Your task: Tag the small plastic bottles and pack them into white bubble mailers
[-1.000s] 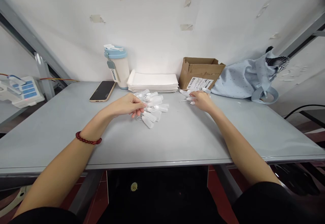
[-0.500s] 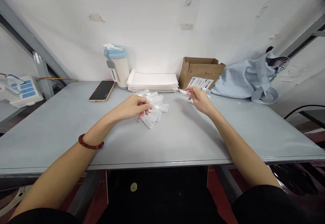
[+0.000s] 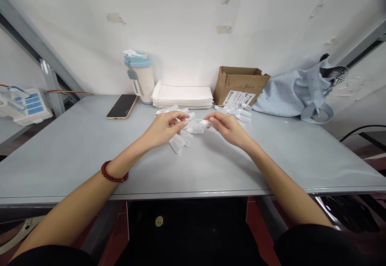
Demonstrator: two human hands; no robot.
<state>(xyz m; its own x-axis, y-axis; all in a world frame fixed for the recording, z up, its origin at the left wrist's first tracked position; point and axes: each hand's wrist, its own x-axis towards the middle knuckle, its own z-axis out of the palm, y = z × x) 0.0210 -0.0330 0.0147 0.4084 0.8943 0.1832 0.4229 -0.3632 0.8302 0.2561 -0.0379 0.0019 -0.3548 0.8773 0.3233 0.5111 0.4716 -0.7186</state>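
My right hand pinches a small translucent plastic bottle with a white top, held just above the table. A thin pale strap runs leftward from its top toward the fingertips of my left hand. The left thumb and forefinger are closed near that strap; what lies between them is too small to make out. Under and beside my left hand lies a loose pile of similar bottles, partly hidden by its fingers. A second group of these bottles lies beyond my right hand, before the cardboard box.
At the back of the grey table stand a stack of white envelopes, a cream and blue tumbler and an open cardboard box. A phone lies left, a pale blue cloth bag right.
My right hand has come left and nearer from the group by the box, bringing a bottle close to my left hand. My left hand has shifted slightly right.
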